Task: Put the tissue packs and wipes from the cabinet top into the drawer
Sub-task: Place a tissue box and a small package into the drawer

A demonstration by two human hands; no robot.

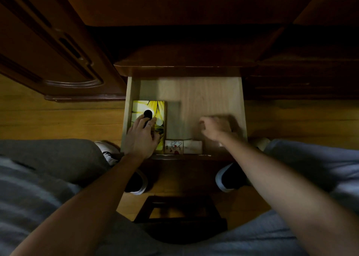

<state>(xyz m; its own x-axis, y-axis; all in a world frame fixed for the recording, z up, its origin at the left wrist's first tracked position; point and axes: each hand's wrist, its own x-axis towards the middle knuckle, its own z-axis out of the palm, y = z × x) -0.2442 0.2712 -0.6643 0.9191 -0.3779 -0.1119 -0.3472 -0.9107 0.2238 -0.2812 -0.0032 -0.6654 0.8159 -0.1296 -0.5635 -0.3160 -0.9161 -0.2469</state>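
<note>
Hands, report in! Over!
Left hand flat on yellow pack in drawer. Right hand blurred. Small packs at front.

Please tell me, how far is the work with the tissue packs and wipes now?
Done: the drawer is open, and two small packs lie at its front edge. In hand: the left hand rests on the yellow pack at the drawer's left side; the right hand is blurred over the right side, its contents unclear. Left: the cabinet top cannot be seen well, so remaining items are unknown.
</note>
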